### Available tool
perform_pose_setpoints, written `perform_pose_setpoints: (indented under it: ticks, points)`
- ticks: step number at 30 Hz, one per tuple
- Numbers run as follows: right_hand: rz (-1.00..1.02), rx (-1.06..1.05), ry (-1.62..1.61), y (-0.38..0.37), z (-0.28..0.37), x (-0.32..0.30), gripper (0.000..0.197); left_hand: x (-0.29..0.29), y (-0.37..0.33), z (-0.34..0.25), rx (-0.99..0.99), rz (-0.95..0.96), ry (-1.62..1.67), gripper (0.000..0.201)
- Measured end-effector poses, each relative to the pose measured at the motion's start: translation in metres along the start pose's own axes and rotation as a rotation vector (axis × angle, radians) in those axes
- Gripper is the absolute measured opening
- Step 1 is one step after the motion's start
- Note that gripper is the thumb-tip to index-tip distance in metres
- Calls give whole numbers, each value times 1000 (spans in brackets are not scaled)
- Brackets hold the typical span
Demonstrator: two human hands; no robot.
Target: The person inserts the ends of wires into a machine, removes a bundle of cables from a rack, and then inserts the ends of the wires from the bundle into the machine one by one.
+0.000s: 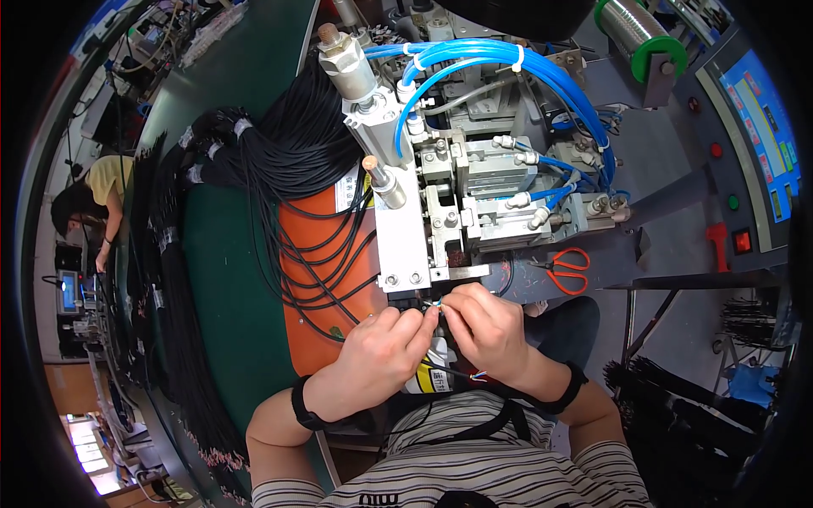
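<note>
At the front of a metal machine (402, 229), both my hands meet with their fingertips almost touching. My left hand (381, 349) is closed in a pinch, and my right hand (488, 328) pinches from the other side. Between them show the thin coloured wires (438, 306) of a cable end, blue and orange-red among them. Just below, a black cable (453, 370) ends near my right wrist in splayed coloured wires (479, 375). My fingers partly hide the wire tips. Black cables (326, 275) loop over an orange surface (306, 326) left of my hands.
Red-handled scissors (567, 271) lie right of the machine. Blue air hoses (542, 68) arch over it. A solder-like wire spool (635, 34) and a touch screen (762, 127) stand right. Bundled black cables (182, 305) cover the green table (224, 254). Another person (106, 186) works far left.
</note>
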State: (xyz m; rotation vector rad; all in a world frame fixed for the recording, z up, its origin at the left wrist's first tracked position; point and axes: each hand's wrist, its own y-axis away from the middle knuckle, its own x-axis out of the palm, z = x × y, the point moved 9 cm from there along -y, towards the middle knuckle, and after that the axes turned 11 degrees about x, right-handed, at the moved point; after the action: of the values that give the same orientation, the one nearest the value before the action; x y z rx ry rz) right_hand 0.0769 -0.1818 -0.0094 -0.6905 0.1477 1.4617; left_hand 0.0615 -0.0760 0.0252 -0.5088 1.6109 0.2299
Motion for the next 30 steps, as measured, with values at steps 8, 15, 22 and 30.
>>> perform_pose_setpoints:
  ticks: [8,15,22,30]
  points:
    - [70,57,-16,-2,-3,0,10,0,0,0,3,1,5,43]
    - [207,40,182,-7,7,5,8,3,-3,2,7,11,-3,43]
    - [82,65,-66,-8,-5,-2,9,3,-2,5,2,-21,57,47]
    - [205,164,-119,-10,-19,5,9,0,-6,8,-11,33,26,41]
